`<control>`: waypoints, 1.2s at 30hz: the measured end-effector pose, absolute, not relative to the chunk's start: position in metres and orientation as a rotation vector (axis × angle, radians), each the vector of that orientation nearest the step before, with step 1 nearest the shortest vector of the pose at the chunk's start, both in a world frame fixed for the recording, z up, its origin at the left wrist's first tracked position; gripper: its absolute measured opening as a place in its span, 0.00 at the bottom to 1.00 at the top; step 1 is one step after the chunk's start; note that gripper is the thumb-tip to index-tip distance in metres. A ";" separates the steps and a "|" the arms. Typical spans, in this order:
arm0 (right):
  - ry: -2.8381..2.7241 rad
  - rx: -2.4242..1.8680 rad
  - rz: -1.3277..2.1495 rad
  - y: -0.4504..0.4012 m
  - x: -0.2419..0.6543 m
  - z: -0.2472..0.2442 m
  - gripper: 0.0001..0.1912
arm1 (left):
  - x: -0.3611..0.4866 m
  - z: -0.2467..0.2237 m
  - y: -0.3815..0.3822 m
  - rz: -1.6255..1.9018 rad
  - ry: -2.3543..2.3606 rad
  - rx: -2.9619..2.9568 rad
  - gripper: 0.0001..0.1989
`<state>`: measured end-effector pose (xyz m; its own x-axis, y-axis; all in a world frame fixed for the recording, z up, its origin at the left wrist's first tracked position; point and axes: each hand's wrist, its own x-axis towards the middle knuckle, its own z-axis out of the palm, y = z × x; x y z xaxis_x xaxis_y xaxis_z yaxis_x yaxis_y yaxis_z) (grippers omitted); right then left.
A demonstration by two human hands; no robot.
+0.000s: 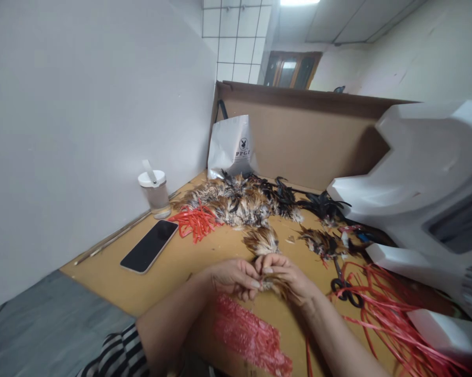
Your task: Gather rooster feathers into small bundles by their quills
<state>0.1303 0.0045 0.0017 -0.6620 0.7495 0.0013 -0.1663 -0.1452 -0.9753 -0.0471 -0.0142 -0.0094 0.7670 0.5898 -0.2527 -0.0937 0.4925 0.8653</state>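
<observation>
Both hands meet near the middle of the tan table, fingertips nearly touching. My right hand (285,275) is closed on a small bunch of brown feathers (278,284), whose tips point to the lower right. Pinched at the base of that bunch, the fingers of my left hand (239,277) are closed; what they hold is too small to make out. Just beyond the hands lies a loose brown and white feather clump (261,240). Below them a red patch (251,335) covers part of the tabletop.
Behind are a large feather pile (239,204), short red strips (196,221) and a white bag (231,144). A phone (150,246) and a lidded cup (156,195) stand left. To the right are black scissors (346,293), long red strips (381,314) and white foam (424,157).
</observation>
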 end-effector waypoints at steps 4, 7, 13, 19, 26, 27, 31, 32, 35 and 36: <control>-1.351 -0.607 2.007 0.005 0.125 -0.005 0.08 | -0.045 -0.015 -0.014 0.454 0.514 0.929 0.10; -1.255 -0.631 1.984 0.005 0.120 -0.010 0.08 | -0.042 -0.020 -0.013 0.526 0.440 0.854 0.10; -1.149 -0.660 1.759 -0.001 0.109 -0.009 0.11 | -0.038 -0.023 -0.011 0.682 0.269 0.658 0.09; -1.247 -0.592 1.650 -0.009 0.104 0.003 0.08 | -0.038 -0.021 -0.012 0.701 0.212 0.589 0.06; -1.403 -0.918 1.323 -0.005 0.117 0.000 0.13 | -0.035 -0.025 -0.011 0.724 0.246 0.585 0.05; -1.421 -0.929 1.318 -0.005 0.118 -0.001 0.13 | -0.035 -0.024 -0.011 0.717 0.248 0.584 0.05; -1.472 -0.917 1.330 -0.006 0.119 -0.001 0.13 | -0.036 -0.023 -0.011 0.669 0.223 0.563 0.05; -1.478 -0.911 1.325 -0.007 0.118 0.000 0.13 | -0.036 -0.022 -0.011 0.664 0.216 0.557 0.05; -1.493 -0.930 1.254 -0.009 0.116 0.003 0.12 | -0.035 -0.023 -0.011 0.671 0.206 0.551 0.06; -1.508 -0.955 1.210 -0.009 0.116 0.004 0.12 | -0.035 -0.024 -0.011 0.681 0.212 0.551 0.07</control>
<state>0.1156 -0.0088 0.0038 -0.2484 0.9484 0.1969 0.0130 0.2065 -0.9784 -0.0348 -0.0109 -0.0239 0.7623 0.6471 -0.0089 -0.5383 0.6416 0.5465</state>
